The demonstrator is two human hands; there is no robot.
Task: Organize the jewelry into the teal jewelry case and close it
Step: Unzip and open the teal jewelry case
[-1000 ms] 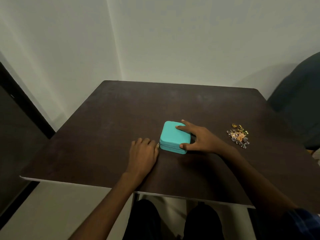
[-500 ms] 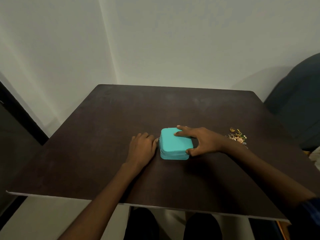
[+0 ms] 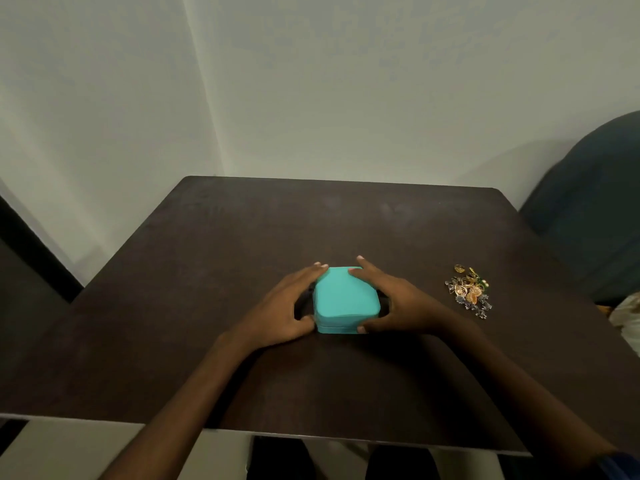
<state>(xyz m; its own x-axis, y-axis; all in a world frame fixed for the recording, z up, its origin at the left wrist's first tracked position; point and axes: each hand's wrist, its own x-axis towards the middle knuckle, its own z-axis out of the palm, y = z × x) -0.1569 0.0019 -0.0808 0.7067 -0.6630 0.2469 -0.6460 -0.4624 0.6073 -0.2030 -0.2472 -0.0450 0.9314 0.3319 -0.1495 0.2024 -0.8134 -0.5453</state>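
A small square teal jewelry case (image 3: 344,299) lies closed in the middle of the dark table (image 3: 242,237). My left hand (image 3: 282,306) wraps its left side, fingers on the far corner and thumb at the near corner. My right hand (image 3: 398,301) holds its right side the same way, fingertips resting on the lid's far edge. A small heap of gold and silver jewelry (image 3: 470,292) lies on the table to the right of my right hand, apart from it.
The table stands in a corner of white walls. A dark rounded chair back (image 3: 595,209) rises past the table's right edge. A pale crumpled object (image 3: 627,315) shows at the far right edge. My legs are under the table's near edge.
My left hand has moved from beside the case's left edge to grip its side. The case has turned square to me, and both hands now hold it.
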